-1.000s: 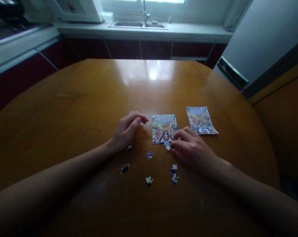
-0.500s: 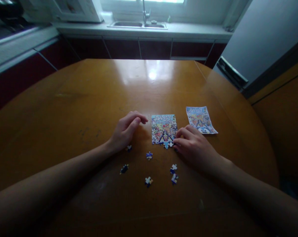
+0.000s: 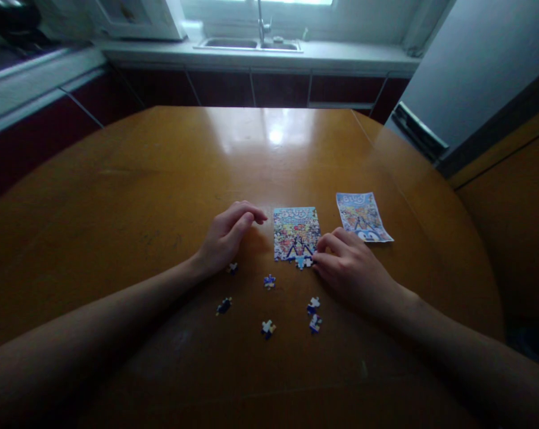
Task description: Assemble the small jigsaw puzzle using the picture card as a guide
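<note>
A partly assembled jigsaw puzzle [image 3: 296, 232] with a crowded, colourful picture lies flat on the wooden table. At its lower right corner, my right hand [image 3: 347, 259] has thumb and fingertips pinched on a puzzle piece, mostly covered by the fingers. Left of the puzzle, my left hand [image 3: 231, 235] rests on its side, fingers loosely bent and thumb apart, holding nothing. Nearer to me lie loose pieces: a blue-and-white piece [image 3: 269, 281], a dark piece [image 3: 224, 306], a pale piece [image 3: 268, 328] and two touching pieces [image 3: 314, 314]. Another piece [image 3: 233, 268] sits by my left wrist.
A printed picture sheet [image 3: 362, 217] with a matching design lies right of the puzzle, beyond my right hand. The table [image 3: 162, 161] has a rounded edge. Past it stand a counter with a sink [image 3: 231, 43] and, to the right, a grey fridge [image 3: 479, 77].
My right fingers have shifted very slightly at the puzzle's lower right corner. My left hand and the loose pieces stay where they were.
</note>
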The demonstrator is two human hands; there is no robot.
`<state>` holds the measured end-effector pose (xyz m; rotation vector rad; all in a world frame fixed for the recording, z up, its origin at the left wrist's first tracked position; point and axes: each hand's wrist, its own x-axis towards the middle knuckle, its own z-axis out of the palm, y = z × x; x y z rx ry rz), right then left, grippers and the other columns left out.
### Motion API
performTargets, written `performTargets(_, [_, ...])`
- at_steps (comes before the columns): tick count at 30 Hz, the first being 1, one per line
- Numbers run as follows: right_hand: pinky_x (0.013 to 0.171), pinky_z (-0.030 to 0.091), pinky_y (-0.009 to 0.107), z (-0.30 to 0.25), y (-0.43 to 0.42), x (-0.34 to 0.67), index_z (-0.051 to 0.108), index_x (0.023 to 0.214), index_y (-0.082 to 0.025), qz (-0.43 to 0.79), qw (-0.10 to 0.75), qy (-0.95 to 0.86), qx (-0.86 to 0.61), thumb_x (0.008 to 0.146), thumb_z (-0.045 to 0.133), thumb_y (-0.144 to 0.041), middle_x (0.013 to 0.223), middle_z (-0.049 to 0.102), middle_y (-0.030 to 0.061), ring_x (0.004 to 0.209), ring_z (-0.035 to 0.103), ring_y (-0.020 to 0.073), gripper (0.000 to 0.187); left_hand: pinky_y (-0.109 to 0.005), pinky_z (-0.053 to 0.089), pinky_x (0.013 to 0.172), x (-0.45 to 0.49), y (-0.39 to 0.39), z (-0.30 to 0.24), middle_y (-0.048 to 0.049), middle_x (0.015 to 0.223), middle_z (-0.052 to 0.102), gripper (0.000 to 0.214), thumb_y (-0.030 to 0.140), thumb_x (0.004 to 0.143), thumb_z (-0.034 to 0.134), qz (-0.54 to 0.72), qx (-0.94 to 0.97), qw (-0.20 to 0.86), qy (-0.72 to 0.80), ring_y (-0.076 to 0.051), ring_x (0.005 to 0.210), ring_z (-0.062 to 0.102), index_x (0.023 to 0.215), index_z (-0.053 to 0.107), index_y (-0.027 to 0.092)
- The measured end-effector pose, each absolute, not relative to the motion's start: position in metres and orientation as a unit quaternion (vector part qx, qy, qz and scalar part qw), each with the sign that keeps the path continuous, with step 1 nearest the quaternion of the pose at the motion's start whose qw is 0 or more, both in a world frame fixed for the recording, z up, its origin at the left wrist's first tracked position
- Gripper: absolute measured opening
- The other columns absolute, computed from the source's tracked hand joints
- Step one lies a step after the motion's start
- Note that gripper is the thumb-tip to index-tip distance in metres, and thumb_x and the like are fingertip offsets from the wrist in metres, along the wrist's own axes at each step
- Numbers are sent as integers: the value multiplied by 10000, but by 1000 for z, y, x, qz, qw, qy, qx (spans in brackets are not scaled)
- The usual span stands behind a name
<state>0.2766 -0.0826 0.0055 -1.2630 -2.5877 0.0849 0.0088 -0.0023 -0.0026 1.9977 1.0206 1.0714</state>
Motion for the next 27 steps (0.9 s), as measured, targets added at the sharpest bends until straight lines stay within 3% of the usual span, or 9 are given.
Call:
performTargets(18, [837,425,431,7,-82,275,685,823,-193,20,116,-893,-435,986,504,-212,991,643,111,945,498,262,244,-361,515,827,9,-2,-2,-41,886,674,274,336,986,440,409,764,317,385,-194,864,630,913,671,208])
performTargets(27, [835,442,378,8,-90,270,725,864,-195,97,197,-885,-411,949,581,-207,963,649,83,934,509,229,168,-354,508,810,9,-2,-3,-43,893,673,274,331,989,446,412,759,326,384,-194,860,630,917,677,202])
